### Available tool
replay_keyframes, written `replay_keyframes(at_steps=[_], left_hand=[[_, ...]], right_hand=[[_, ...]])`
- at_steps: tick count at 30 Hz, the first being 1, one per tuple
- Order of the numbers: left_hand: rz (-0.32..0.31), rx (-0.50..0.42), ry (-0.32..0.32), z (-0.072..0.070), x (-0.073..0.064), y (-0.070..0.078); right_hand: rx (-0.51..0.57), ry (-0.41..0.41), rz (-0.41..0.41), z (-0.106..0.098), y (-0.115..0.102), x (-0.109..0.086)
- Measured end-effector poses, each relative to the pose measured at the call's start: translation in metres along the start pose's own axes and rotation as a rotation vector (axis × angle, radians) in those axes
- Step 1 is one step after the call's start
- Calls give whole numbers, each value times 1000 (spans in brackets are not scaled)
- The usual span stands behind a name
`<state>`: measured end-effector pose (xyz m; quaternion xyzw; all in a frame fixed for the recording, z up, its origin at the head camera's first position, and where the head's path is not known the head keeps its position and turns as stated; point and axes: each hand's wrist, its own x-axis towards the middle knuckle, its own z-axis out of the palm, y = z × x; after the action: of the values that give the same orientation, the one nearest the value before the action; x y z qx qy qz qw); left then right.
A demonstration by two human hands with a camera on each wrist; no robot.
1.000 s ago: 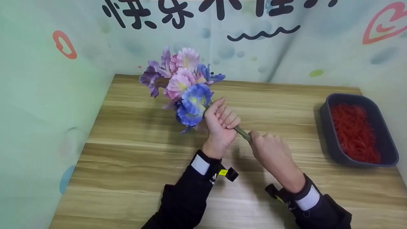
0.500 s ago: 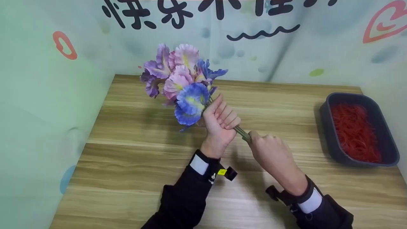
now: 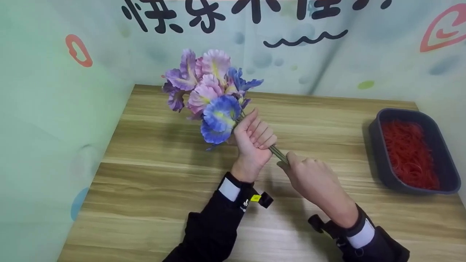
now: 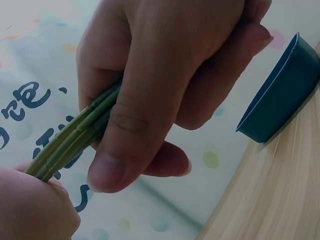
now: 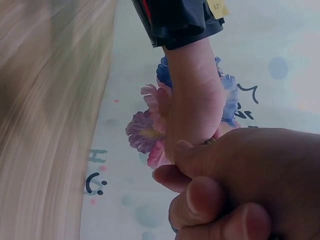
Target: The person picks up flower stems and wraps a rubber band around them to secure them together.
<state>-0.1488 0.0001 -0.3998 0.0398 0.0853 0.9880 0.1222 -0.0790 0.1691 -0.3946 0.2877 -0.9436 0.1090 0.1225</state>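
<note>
A bunch of artificial irises [image 3: 209, 94], in purple, pink and blue, is held above the table, heads toward the back left. My left hand [image 3: 253, 140] grips the green stems [image 3: 278, 153] close under the blooms, fingers wrapped round them. At the lower end my right hand [image 3: 315, 178] pinches the stems, its knuckles upward. In the left wrist view the right hand [image 4: 160, 65] has its thumb along the stems [image 4: 75, 135], with the left hand [image 4: 37, 205] at lower left. The right wrist view shows blooms [image 5: 145, 132] partly hidden behind the left hand [image 5: 195, 110].
A dark grey-blue bin [image 3: 375, 153] filled with red shredded strands [image 3: 409, 154] stands at the table's right side. The wood-grain table [image 3: 145, 196] runs back to a printed wall sheet [image 3: 284, 69], with another sheet along the left.
The flower heads have risen slightly and the purple bloom has turned more upright. My right hand has shifted slightly right, and a digit now shows beneath the stems. The whole view has moved slightly.
</note>
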Motion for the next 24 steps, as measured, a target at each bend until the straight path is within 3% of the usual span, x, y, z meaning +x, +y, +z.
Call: replay_keyframes(at_steps=[5,11,14,19,24], left_hand=[[27,-14,-13,1,1,2],[87,-45,9,1,1,8],[106,-54,14,2,0,10],[124,-62,13,3,0,11],[132,-61,10,4,0,12]], right_hand=[[27,-36,-14,-8,10,-3],[97,-216,65,-26,33,-9],[113,-260,104,-36,48,-11],[115,-206,167,-49,78,-17],[106,-137,278,-53,124,-31]])
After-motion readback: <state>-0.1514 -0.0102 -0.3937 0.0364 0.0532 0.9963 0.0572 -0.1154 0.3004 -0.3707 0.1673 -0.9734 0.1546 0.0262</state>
